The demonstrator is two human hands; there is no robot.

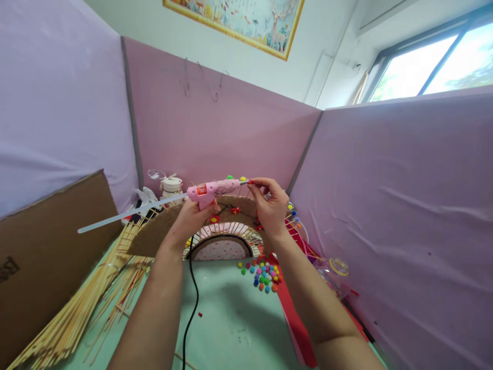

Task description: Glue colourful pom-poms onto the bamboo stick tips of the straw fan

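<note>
Left grip (195, 218) clasps glue gun (221, 188) by handle (205, 202), right grip (271, 204) pinching red piece (250, 182) at nozzle (244, 182)

At mid-frame, a glue gun (225, 187) is before an arch (150, 235); a jar (171, 184) stands behind the arch's left part. On the counter (227, 313), pompoms (265, 277) lie right of centre, sticks (73, 311) lower left, beside cardboard (57, 241).

At the centre, the left hand (197, 217) covers much of the pink glue gun's (221, 188) handle, and the red piece (250, 182) pinched in the right hand (271, 206) is too small to make out. The black cord (197, 295) runs off the bottom edge. The left edge cuts the cardboard (61, 241); its lettering (8, 270) is unreadable. The top edge crops the framed picture (246, 20), upper centre.
</note>
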